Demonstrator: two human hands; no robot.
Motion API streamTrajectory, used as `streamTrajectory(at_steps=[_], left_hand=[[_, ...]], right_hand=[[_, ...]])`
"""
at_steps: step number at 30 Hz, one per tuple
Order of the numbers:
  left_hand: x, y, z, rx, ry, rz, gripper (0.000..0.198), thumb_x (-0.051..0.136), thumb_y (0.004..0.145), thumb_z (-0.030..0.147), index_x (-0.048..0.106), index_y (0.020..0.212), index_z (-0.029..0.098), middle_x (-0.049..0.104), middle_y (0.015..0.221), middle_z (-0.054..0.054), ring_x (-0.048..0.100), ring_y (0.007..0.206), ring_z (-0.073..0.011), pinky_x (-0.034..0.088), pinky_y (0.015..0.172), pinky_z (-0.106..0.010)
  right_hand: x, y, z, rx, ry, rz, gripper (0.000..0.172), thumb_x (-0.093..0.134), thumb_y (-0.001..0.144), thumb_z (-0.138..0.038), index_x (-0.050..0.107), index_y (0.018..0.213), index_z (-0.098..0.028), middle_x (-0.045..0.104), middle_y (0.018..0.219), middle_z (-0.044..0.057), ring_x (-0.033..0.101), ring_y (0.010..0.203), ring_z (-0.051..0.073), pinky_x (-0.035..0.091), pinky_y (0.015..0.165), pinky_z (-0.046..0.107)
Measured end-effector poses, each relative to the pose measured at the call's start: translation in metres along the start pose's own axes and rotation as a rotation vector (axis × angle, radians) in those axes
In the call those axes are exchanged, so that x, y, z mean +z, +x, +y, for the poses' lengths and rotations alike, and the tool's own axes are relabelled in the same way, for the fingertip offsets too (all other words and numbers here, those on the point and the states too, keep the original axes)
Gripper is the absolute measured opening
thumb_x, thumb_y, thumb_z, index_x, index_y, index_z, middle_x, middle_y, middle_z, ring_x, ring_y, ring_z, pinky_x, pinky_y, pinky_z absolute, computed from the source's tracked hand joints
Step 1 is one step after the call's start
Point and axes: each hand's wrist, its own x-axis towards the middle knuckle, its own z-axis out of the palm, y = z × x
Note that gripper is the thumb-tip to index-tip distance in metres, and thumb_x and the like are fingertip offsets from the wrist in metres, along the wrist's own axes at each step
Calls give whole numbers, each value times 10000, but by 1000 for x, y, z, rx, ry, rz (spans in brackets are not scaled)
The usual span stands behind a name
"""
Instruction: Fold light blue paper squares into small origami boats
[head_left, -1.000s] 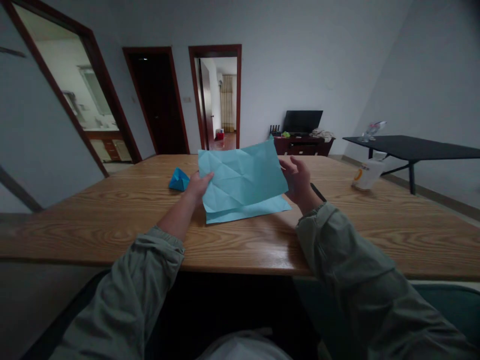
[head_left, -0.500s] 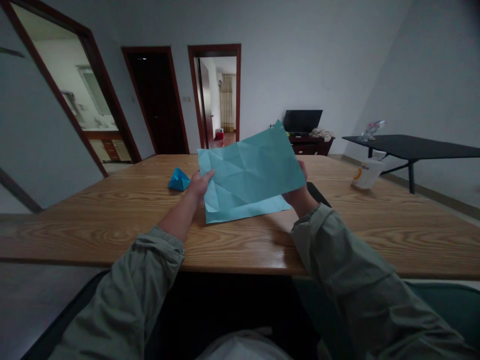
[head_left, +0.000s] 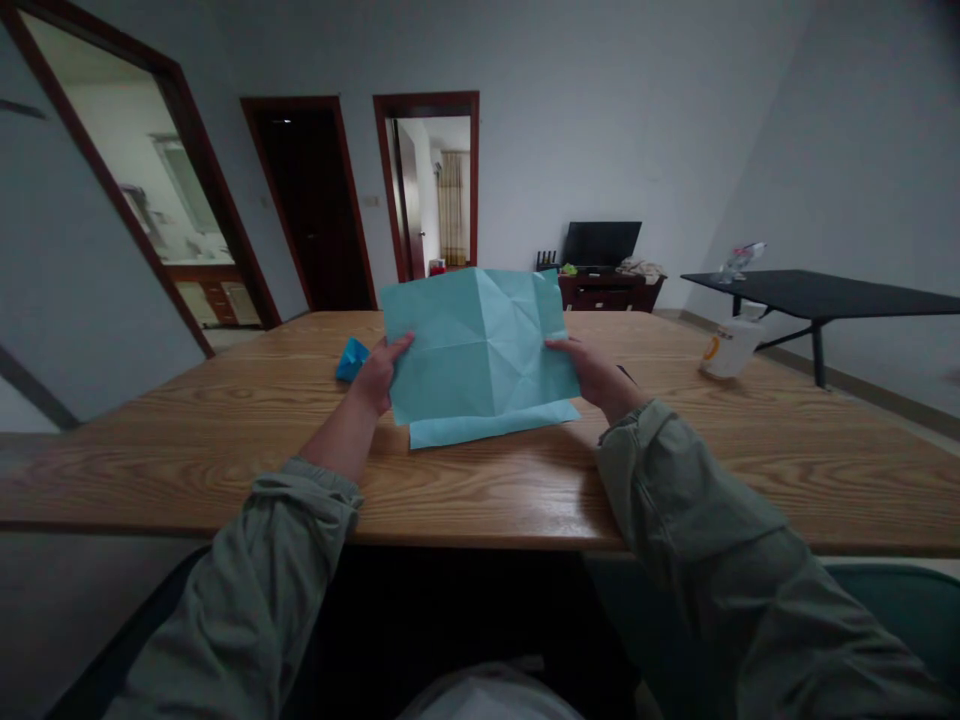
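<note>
A creased light-blue sheet of paper (head_left: 484, 345) is held up above the table, tilted toward me, with fold lines crossing it. My left hand (head_left: 380, 375) pinches its left edge, thumb on the front. At the right edge my right hand (head_left: 592, 375) grips it the same way. Beneath lies a second light-blue sheet (head_left: 491, 425) on the wooden table, mostly hidden by the raised one. A folded blue paper piece (head_left: 350, 360) sits just beyond my left hand, partly covered by it.
The wooden table (head_left: 247, 440) spans the view. A white cup or tub (head_left: 731, 347) stands on its right side. A dark object (head_left: 625, 374) shows partly behind my right hand. Farther right is a black table (head_left: 810, 290); a screen (head_left: 601, 243) stands at the back.
The held sheet has levelled out and now faces me more squarely. My right hand has shifted its hold, its thumb now on the front. My left hand has moved slightly left.
</note>
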Motion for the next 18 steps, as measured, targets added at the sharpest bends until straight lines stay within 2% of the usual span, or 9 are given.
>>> streamTrajectory(at_steps=[4, 8, 14, 18], left_hand=[[0, -1, 0, -27, -19, -58, 367, 629, 813, 342, 602, 1143, 182, 711, 944, -54, 681, 881, -212, 559, 793, -351], [10, 0, -3, -60, -6, -136, 317, 664, 796, 356, 621, 1062, 190, 700, 908, -39, 667, 782, -184, 544, 759, -332], [43, 4, -16, -32, 101, -243, 336, 723, 730, 434, 617, 915, 175, 669, 830, -16, 630, 755, -155, 490, 716, -279], [63, 1, -18, 60, 191, -227, 393, 736, 705, 455, 624, 946, 165, 675, 894, -42, 626, 838, -176, 469, 738, -280]], right_hand=[[6, -2, 2, 80, 112, -50, 229, 575, 808, -225, 670, 1011, -177, 742, 871, 55, 694, 766, 221, 571, 734, 357], [24, -1, 12, 110, 122, -154, 211, 601, 810, -225, 671, 1003, -176, 739, 913, 60, 693, 755, 211, 572, 738, 355], [65, -2, 21, 8, 79, -345, 200, 688, 766, -265, 701, 948, -181, 735, 866, 46, 668, 707, 170, 539, 677, 278], [85, -9, 18, -100, 53, -417, 269, 744, 725, -375, 708, 934, -211, 724, 828, 22, 655, 753, 162, 504, 699, 262]])
